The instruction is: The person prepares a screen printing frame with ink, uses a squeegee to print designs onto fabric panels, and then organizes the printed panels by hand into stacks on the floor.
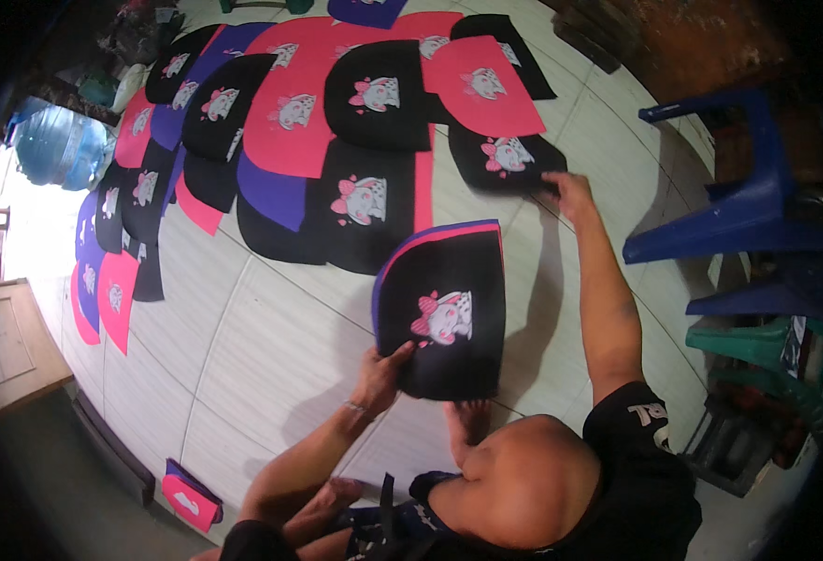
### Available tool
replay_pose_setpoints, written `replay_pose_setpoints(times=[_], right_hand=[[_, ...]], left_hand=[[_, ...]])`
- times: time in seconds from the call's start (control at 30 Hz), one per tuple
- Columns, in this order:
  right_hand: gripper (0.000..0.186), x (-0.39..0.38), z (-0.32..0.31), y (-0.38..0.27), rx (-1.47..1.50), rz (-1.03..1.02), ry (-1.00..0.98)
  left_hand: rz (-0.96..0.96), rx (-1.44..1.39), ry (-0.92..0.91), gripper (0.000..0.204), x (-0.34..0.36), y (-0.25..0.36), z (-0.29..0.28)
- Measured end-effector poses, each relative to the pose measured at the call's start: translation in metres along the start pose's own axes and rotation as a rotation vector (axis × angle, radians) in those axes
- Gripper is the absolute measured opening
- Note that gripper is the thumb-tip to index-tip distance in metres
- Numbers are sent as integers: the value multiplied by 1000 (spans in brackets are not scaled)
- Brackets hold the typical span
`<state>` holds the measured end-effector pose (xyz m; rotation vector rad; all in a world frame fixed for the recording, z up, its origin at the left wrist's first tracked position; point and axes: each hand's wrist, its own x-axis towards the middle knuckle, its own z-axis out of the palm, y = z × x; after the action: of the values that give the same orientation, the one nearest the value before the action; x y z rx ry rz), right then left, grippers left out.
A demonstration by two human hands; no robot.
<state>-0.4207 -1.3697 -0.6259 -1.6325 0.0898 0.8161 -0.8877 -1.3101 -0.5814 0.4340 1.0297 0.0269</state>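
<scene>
My left hand point(381, 379) grips the lower left edge of a small stack of printed fabric panels point(472, 360), thumb on top. The uppermost panel is black with a rounded corner and a pale cartoon animal wearing a pink bow; purple and pink edges show beneath it. Out to the far right, my right hand point(572, 194) is closed on the corner of a single black printed panel point(472, 159). That panel's upper edge is partly covered by a pink panel point(500, 112) lying across it. Whether it touches the floor there, I cannot tell.
Overlapping black, pink and purple panels point(364, 243) spread over the tiled floor point(262, 346). Blue plastic stools point(738, 229) and a green one point(738, 341) stand right. A water jug point(61, 150) is far left; a small panel pile point(190, 500) lies near left.
</scene>
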Motion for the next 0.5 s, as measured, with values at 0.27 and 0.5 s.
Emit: replay_pose_setpoints(times=[0.27,0.5], right_hand=[[24,-156,2,11,45,50,-119],[34,-227,-64,170,-255,-192,222]], left_hand=[[161,-140,14,26,110,-85,50],[160,-363,-254,78,111,-54,132]])
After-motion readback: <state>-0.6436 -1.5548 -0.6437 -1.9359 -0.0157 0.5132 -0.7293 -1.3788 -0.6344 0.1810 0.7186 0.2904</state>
